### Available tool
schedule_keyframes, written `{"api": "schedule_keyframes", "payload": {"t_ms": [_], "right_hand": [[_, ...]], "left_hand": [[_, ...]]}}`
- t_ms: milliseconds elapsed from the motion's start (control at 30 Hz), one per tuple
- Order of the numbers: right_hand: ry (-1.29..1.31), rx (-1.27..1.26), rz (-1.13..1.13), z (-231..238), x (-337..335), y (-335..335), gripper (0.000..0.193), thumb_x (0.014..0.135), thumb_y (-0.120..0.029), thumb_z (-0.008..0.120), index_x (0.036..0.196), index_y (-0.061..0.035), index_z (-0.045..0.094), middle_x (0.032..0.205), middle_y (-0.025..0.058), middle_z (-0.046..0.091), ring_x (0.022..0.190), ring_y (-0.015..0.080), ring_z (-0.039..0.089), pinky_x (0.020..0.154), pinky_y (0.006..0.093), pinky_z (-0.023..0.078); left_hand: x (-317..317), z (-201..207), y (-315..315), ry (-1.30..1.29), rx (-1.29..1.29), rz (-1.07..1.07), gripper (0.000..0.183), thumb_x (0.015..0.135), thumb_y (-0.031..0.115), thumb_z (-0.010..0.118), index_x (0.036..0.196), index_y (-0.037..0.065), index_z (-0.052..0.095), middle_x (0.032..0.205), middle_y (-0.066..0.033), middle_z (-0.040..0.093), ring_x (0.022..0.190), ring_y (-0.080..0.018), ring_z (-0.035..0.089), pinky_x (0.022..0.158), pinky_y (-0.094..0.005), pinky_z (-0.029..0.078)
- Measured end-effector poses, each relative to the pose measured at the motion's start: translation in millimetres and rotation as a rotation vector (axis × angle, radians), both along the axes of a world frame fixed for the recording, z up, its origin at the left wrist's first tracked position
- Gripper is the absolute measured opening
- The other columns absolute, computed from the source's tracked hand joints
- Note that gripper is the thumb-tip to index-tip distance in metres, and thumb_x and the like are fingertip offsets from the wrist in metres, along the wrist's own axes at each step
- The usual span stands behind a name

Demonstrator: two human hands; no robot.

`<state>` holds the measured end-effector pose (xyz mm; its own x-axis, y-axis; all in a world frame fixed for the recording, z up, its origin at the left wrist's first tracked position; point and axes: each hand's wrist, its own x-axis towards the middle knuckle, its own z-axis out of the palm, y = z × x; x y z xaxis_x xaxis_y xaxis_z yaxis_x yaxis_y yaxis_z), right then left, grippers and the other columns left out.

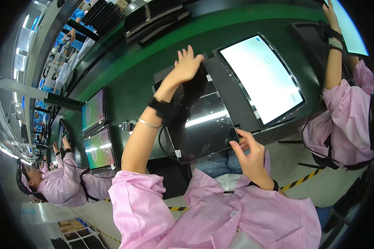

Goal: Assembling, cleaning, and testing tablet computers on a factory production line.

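Note:
In front of me lies a glossy black screen panel [207, 133], with small white tabs near its edges and a bright light strip reflected in it. My right hand [251, 155] is at its near right corner, thumb and fingers closed on the edge. Over the panel's far end, my left hand [187, 68] reaches with its fingers spread; I cannot tell whether it touches the dark surface below. To the right, a lit tablet screen [262, 79] with a white display rests on a dark grey mat [226, 81].
Two lit screens [99, 149] lie at left beside a small metal object [128, 125]. A co-worker in pink [70, 182] sits at left. Another person's arm [334, 62] holds a bright screen at right. Black padded cases [153, 20] lie at the back of the green-black bench [124, 79].

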<state>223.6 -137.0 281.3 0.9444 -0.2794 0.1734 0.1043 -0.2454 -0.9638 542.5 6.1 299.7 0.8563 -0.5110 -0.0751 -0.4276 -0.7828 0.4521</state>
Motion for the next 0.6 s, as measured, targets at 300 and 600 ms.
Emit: {"api": "schedule_keyframes", "payload": {"t_ms": [300, 600], "right_hand": [[-0.302, -0.462, -0.111, 68, 24, -44, 0.017, 0.078, -0.003, 0.067, 0.095, -0.0012, 0.067, 0.070, 0.0072, 0.061, 0.056, 0.0166, 0.054, 0.050, 0.0263, 0.041], [-0.334, -0.867, 0.410, 112, 123, -61, 0.031, 0.088, -0.014, 0.052, 0.117, -0.0030, 0.057, 0.115, 0.0115, 0.057, 0.113, 0.0283, 0.047, 0.097, 0.0376, 0.037]], "left_hand": [[-206, 106, 85, -0.113, -0.534, 0.141, 0.042, 0.096, 0.023, 0.043, 0.133, 0.004, 0.048, 0.145, -0.0181, 0.036, 0.142, -0.0297, 0.019, 0.112, -0.0379, 0.015], [-214, -10, 119, 0.110, -1.039, 0.321, 0.042, 0.099, 0.022, 0.041, 0.132, -0.002, 0.046, 0.135, -0.0151, 0.047, 0.129, -0.0231, 0.041, 0.108, -0.0329, 0.029]]}}
